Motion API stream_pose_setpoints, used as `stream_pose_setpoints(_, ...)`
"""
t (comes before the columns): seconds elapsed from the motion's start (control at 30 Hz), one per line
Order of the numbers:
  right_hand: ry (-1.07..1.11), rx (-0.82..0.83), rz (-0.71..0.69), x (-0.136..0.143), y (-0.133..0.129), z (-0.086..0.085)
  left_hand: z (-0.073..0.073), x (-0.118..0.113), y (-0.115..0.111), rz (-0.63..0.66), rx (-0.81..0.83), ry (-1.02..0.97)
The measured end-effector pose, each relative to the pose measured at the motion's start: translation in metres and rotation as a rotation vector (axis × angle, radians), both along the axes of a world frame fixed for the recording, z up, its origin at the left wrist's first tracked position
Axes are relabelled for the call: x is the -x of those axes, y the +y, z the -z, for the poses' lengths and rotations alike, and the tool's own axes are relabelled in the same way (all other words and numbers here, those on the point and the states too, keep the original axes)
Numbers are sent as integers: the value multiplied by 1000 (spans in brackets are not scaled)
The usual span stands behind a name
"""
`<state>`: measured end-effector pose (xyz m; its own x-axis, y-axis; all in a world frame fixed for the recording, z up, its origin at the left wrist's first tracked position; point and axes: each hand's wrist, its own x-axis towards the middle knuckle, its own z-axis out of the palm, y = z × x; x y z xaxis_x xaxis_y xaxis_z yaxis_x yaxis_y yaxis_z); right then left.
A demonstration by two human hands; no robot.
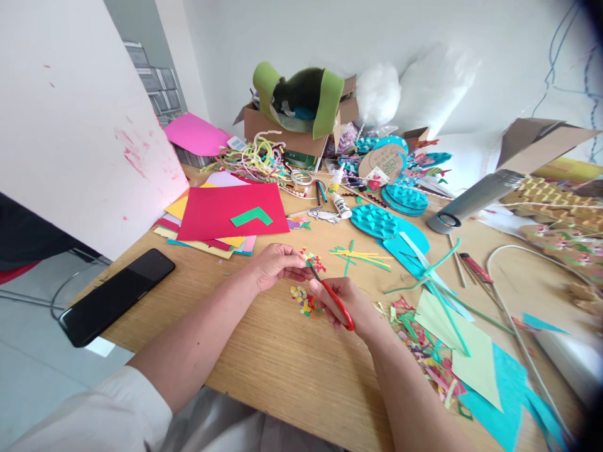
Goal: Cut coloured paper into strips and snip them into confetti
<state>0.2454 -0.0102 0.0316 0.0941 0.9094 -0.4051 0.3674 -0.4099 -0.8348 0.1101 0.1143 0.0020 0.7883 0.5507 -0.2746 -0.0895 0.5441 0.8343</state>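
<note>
My right hand [346,301] is wrapped round red-handled scissors [338,302], their dark blades pointing up and left. My left hand [282,267] is closed in a pinch right at the blade tips; whatever lies between its fingers is too small to make out. Just past the fingertips lies a small pile of red and pale green paper bits [316,260]. Round yellow, white, purple and orange paper bits [304,301] are heaped on the table below the blades. Thin yellow and green paper strips [362,255] lie crossed beyond my right hand.
Red paper sheets [211,213] with a green bent piece are stacked at the left, near a black phone [125,292] at the table edge. Colourful scraps [428,351] and blue paper [499,402] spread at right. Glue bottles [342,206], a grey flask [480,201] and a cardboard box [277,135] stand or lie farther back.
</note>
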Motion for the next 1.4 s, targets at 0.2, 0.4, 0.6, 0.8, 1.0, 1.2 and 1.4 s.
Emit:
stream_pose_setpoints(0.2, -27, 12, 21, 1, -1, -1, -1, 0, 0, 3, 9, 5)
stream_pose_setpoints(0.4, -30, 31, 39, 3, 0, -2, 0, 1, 0, 13, -6, -2)
stream_pose_setpoints(0.6, -26, 24, 44, 2, 0, -4, -3, 1, 0, 8, 9, 31)
stream_pose_setpoints(0.8, -48, 39, 57, 2, 0, -6, -6, 2, 1, -10, 5, 50)
stream_pose_setpoints(1.0, -44, 67, 78, 1, 1, -4, -5, 2, 1, 7, -19, 51)
stream_pose_setpoints(1.2, -8, 28, 124, 1, 3, 2, -3, -5, -8, -132, 45, 1)
stream_pose_setpoints(1.4, 17, -61, 109, 5, 4, 7, -5, -14, -29, -351, 140, -88)
